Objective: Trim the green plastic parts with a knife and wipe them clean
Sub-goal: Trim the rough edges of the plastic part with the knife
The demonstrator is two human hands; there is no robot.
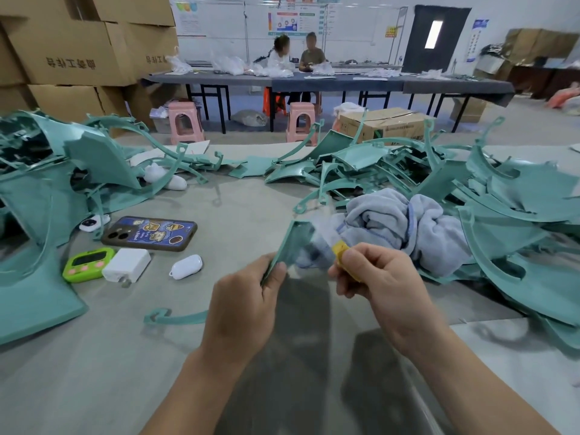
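Grey table (pixel 219 356) fills the foreground of a workshop, with stacked cardboard boxes (pixel 62 48) behind on the left and a long dark far table (pixel 314 81) further back, where two people (pixel 298 54) sit behind pink stools (pixel 185 120). The left grip (pixel 244 296) is closed, thumb and fingers pinching the lower end of a small green plastic part (pixel 292 243) held up above the table, tilted toward the right. The right grip (pixel 383 290) is curled round a yellow-handled knife (pixel 340 251); its blade is blurred, and whether it touches the part cannot be told. Just behind both lies a crumpled pale blue towel (pixel 408 227), against a heap of green parts (pixel 502 199) on the right. A second heap (pixel 47 183) covers the left side. Between them lie a phone (pixel 150 232) in a cartoon case, a green timer (pixel 84 265), a white charger (pixel 127 265) and a white earbud case (pixel 186 266). A curved green strip (pixel 175 317) lies near the left wrist.
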